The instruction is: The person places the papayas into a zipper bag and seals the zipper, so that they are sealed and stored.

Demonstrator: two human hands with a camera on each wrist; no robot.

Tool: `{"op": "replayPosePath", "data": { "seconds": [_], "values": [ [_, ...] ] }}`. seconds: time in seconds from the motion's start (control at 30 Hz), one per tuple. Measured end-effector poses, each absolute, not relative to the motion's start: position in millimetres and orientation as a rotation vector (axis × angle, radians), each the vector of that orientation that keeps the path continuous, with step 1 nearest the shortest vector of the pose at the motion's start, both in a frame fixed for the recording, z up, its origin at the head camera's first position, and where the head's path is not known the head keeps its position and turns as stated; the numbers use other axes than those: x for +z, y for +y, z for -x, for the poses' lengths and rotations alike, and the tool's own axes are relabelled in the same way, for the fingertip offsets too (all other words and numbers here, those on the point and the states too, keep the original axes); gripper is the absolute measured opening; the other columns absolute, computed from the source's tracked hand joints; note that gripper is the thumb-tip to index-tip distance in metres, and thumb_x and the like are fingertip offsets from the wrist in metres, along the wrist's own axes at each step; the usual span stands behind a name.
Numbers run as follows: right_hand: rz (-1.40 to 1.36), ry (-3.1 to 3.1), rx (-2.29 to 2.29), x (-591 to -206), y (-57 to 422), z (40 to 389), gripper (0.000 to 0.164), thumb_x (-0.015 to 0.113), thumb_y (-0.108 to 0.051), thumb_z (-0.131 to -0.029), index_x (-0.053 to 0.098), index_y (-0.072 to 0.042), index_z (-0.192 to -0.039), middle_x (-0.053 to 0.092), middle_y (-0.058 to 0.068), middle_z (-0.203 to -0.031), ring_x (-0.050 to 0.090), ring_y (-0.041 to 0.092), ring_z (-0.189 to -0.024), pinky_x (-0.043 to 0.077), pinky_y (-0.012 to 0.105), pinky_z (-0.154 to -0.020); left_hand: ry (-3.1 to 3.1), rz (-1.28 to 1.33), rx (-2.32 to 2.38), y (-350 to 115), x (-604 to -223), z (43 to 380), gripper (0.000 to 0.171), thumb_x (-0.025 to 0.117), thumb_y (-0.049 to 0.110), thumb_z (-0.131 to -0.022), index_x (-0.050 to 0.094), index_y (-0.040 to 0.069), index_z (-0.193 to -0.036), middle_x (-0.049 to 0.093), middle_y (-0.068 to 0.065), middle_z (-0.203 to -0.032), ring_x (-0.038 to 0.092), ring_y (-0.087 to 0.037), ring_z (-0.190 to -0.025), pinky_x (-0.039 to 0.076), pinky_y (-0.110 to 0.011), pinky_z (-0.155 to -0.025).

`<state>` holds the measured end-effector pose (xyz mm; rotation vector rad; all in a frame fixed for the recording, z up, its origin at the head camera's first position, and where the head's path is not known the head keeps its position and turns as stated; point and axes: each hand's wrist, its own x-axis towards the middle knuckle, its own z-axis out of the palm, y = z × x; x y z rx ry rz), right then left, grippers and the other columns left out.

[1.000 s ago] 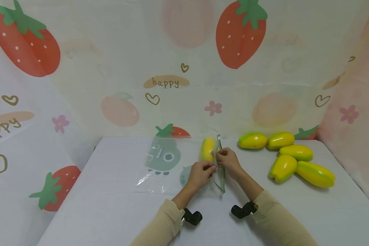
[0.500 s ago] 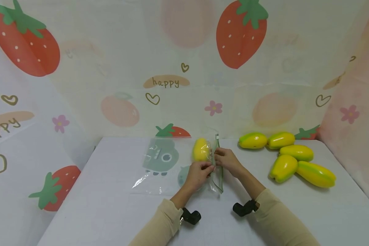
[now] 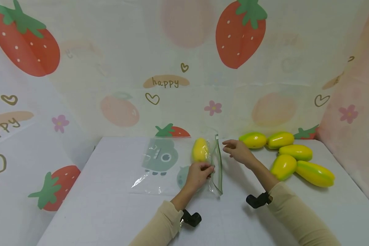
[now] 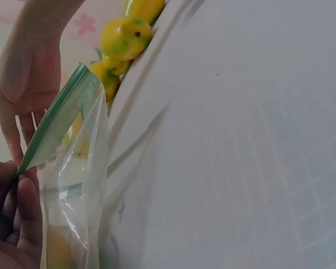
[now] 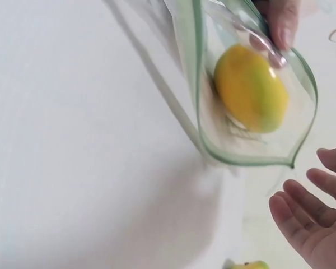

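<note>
A clear zip bag [image 3: 220,171] with a green-edged mouth and a printed cartoon monster lies on the table, its mouth facing right. My left hand [image 3: 198,176] pinches the near edge of that mouth between thumb and fingers. Inside the bag, close to the mouth, is one yellow-green papaya [image 3: 200,149]. The right wrist view looks through the gaping green rim [image 5: 229,159] onto this papaya [image 5: 251,89]. My right hand [image 3: 240,152] hovers just right of the bag, holding nothing, its fingers [image 5: 302,204] loosely spread and apart from the rim.
Several more papayas [image 3: 295,152] lie in a curved group at the table's right back. A white cloth covers the table [image 3: 89,205]. Behind it stands a strawberry-print backdrop [image 3: 123,68]. Black wrist cameras [image 3: 192,218] sit on both wrists.
The papaya has shifted left, farther into the bag. My right hand has come away from the bag's mouth and moved right. My left hand keeps its pinch.
</note>
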<state>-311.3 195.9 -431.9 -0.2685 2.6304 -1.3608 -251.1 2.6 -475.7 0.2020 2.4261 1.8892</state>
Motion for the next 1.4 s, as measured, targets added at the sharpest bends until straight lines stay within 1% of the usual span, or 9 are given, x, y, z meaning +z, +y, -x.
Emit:
{"op": "replayPosePath", "data": {
  "seconds": [0.2, 0.33, 0.6, 0.8, 0.97, 1.03, 1.1, 1.27, 1.4],
  "values": [
    [0.352, 2.816, -1.180, -420.1, 211.5, 317.2, 0.037, 0.057, -0.017, -0.097, 0.057, 0.004, -0.128, 0.064, 0.026, -0.119, 0.061, 0.038, -0.107, 0.055, 0.046, -0.089, 2.362, -0.149, 1.966, 3.2, -477.0, 249.6, 0.015, 0.067, 0.007, -0.090, 0.071, -0.008, -0.090, 0.071, -0.016, -0.082, 0.053, -0.006, -0.058, 0.050, -0.017, -0.057],
    [0.424, 2.930, -1.032, -412.4, 220.0, 320.8, 0.036, 0.059, -0.014, -0.095, 0.059, 0.006, -0.124, 0.065, 0.028, -0.113, 0.061, 0.040, -0.105, 0.054, 0.049, -0.089, 2.337, -0.122, 1.983, 3.6, -476.9, 248.9, 0.015, 0.067, 0.005, -0.089, 0.070, -0.009, -0.090, 0.071, -0.017, -0.082, 0.053, -0.006, -0.057, 0.049, -0.016, -0.056],
    [0.566, 3.054, -0.749, -394.6, 232.9, 331.5, 0.034, 0.061, -0.010, -0.091, 0.060, 0.009, -0.120, 0.063, 0.031, -0.112, 0.059, 0.044, -0.103, 0.049, 0.054, -0.091, 2.323, -0.070, 1.998, 3.6, -473.0, 246.7, 0.015, 0.069, 0.006, -0.088, 0.071, -0.008, -0.091, 0.070, -0.012, -0.079, 0.054, -0.006, -0.057, 0.051, -0.017, -0.056],
    [0.545, 3.055, -0.657, -393.7, 243.2, 339.8, 0.039, 0.061, -0.011, -0.091, 0.057, 0.010, -0.124, 0.060, 0.033, -0.118, 0.058, 0.046, -0.108, 0.048, 0.056, -0.094, 2.287, -0.005, 2.018, 4.6, -471.1, 244.5, 0.017, 0.069, 0.007, -0.088, 0.071, -0.007, -0.096, 0.070, -0.012, -0.081, 0.055, -0.006, -0.057, 0.054, -0.018, -0.058],
    [0.533, 3.057, -0.577, -393.5, 251.6, 344.9, 0.043, 0.061, -0.011, -0.089, 0.056, 0.010, -0.126, 0.059, 0.034, -0.119, 0.057, 0.048, -0.109, 0.047, 0.057, -0.096, 2.271, 0.021, 2.047, 6.6, -472.3, 242.9, 0.019, 0.070, 0.006, -0.088, 0.071, -0.008, -0.099, 0.071, -0.014, -0.083, 0.055, -0.005, -0.057, 0.055, -0.018, -0.058],
    [0.507, 3.045, -0.553, -391.2, 254.3, 345.3, 0.044, 0.061, -0.012, -0.089, 0.055, 0.010, -0.127, 0.058, 0.034, -0.120, 0.056, 0.048, -0.110, 0.046, 0.057, -0.096, 2.275, 0.014, 2.063, 7.1, -472.3, 242.2, 0.019, 0.070, 0.006, -0.087, 0.071, -0.009, -0.100, 0.071, -0.016, -0.084, 0.055, -0.005, -0.057, 0.055, -0.019, -0.058],
    [0.475, 3.047, -0.526, -390.0, 256.7, 346.3, 0.045, 0.061, -0.013, -0.089, 0.054, 0.010, -0.128, 0.057, 0.035, -0.121, 0.055, 0.048, -0.111, 0.046, 0.057, -0.097, 2.265, 0.022, 2.078, 7.0, -463.6, 237.6, 0.020, 0.069, 0.003, -0.088, 0.070, -0.011, -0.101, 0.071, -0.020, -0.087, 0.055, -0.005, -0.057, 0.055, -0.019, -0.058],
    [0.365, 3.034, -0.494, -388.7, 262.9, 348.9, 0.048, 0.062, -0.014, -0.090, 0.051, 0.009, -0.131, 0.052, 0.035, -0.125, 0.053, 0.048, -0.114, 0.045, 0.058, -0.098, 2.248, 0.053, 2.114, 8.1, -460.6, 235.2, 0.020, 0.069, 0.002, -0.087, 0.070, -0.011, -0.102, 0.071, -0.021, -0.089, 0.056, -0.006, -0.058, 0.056, -0.020, -0.057],
    [0.319, 3.018, -0.444, -391.2, 266.1, 350.9, 0.049, 0.062, -0.014, -0.091, 0.050, 0.009, -0.132, 0.049, 0.035, -0.128, 0.049, 0.049, -0.116, 0.043, 0.059, -0.101, 2.237, 0.053, 2.135, 9.5, -470.0, 239.1, 0.020, 0.071, 0.004, -0.086, 0.070, -0.009, -0.102, 0.071, -0.019, -0.088, 0.059, -0.007, -0.059, 0.058, -0.023, -0.057]
  ]
}}
